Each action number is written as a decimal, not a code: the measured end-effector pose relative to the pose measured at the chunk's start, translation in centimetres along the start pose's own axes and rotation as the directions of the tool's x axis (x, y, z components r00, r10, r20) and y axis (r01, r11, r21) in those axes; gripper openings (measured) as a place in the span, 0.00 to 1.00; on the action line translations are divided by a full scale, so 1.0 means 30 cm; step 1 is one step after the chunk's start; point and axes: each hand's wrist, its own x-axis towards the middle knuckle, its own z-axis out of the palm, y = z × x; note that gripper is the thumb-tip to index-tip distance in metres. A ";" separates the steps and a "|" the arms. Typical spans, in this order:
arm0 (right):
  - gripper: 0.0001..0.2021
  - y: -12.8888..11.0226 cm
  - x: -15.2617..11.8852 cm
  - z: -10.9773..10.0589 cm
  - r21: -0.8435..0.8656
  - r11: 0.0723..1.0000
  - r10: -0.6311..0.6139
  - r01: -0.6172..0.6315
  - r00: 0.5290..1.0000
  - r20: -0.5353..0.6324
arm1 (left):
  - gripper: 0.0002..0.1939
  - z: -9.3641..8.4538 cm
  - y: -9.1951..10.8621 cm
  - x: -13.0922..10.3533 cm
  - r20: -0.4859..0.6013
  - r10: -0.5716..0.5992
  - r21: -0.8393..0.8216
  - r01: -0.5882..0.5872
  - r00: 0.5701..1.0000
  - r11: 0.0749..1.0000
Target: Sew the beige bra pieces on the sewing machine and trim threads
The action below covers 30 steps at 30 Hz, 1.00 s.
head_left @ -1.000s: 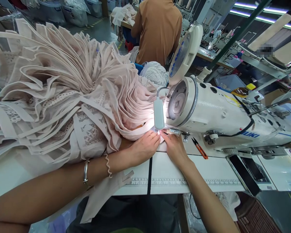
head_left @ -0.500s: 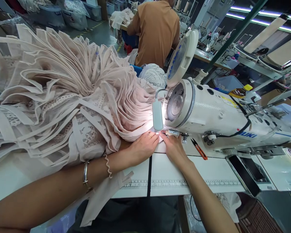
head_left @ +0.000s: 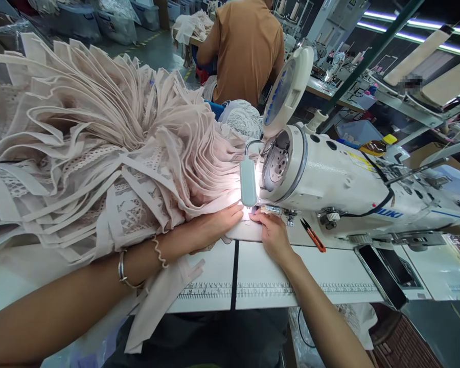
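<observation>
My left hand (head_left: pixel 227 219) lies flat with its fingers stretched toward the lit needle area, resting on the edge of pale pink fabric (head_left: pixel 203 202). Just right of the needle area, my right hand (head_left: pixel 274 230) has thumb and forefinger pinched together on a small pale piece of fabric (head_left: pixel 247 215). The sewing machine (head_left: pixel 329 171) stands over both hands. Its small lamp (head_left: pixel 248 181) hides the needle and part of the fabric. A large heap of pale pink lace-trimmed garment pieces (head_left: pixel 111 138) spreads out on the left.
Orange-handled thread snips (head_left: pixel 313 236) and a phone (head_left: pixel 381 276) lie right of my right hand. A ruler strip (head_left: pixel 268 290) runs along the table's front edge. A fabric strip (head_left: pixel 159 312) hangs over that edge. Ahead sits a person in a brown top (head_left: pixel 249 51).
My left hand has slid left, away from my right hand, and its fingers have straightened. My right hand has shifted only slightly. The wheel inside the machine's open end has turned.
</observation>
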 end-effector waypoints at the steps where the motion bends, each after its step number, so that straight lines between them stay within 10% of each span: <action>1: 0.25 -0.003 -0.003 -0.002 -0.001 1.000 -0.005 0.005 1.000 0.006 | 0.20 0.001 -0.009 -0.004 -0.009 -0.014 -0.052 0.013 1.000 0.999; 11: 0.24 -0.023 -0.013 -0.014 -0.055 0.991 -0.123 0.125 0.991 0.044 | 0.13 -0.002 -0.001 0.045 0.006 -0.183 -0.340 0.174 0.983 0.924; 19: 0.18 -0.041 -0.022 -0.017 -0.182 0.973 -0.141 0.140 0.990 0.010 | 0.18 -0.037 0.031 0.048 0.205 -0.501 -0.529 0.526 0.841 0.666; 26: 0.08 -0.071 -0.026 -0.016 -0.331 0.885 -0.370 0.328 0.926 -0.070 | 0.15 -0.016 0.028 0.036 0.027 -0.159 -0.304 0.160 0.987 0.939; 30: 0.09 -0.090 -0.011 -0.016 -0.385 0.850 -0.427 0.360 0.898 -0.103 | 0.15 -0.011 0.025 0.031 0.001 0.054 -0.078 -0.054 0.999 0.995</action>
